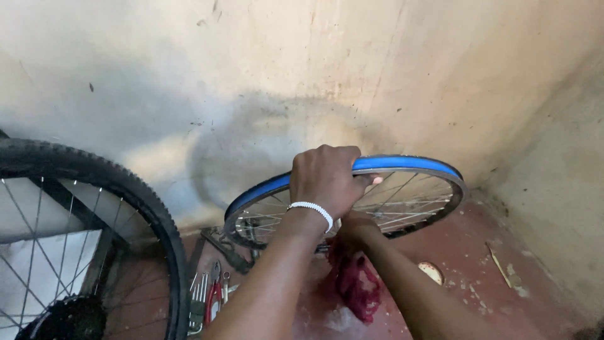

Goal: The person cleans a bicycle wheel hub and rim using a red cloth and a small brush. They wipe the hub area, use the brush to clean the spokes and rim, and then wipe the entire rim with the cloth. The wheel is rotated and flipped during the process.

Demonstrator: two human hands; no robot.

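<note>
A bare bicycle rim with blue rim tape and silver spokes stands tilted against the wall corner. My left hand, a white beaded bracelet on its wrist, grips the rim's top edge. My right hand is lower, inside the wheel among the spokes and partly hidden behind my left wrist. It is closed on a dark red rag that hangs down beneath it.
A complete wheel with a knobby black tyre and a cassette stands at the left. Red-handled pliers and hex keys lie on the red floor beside it. A small round object and debris lie at the right by the wall.
</note>
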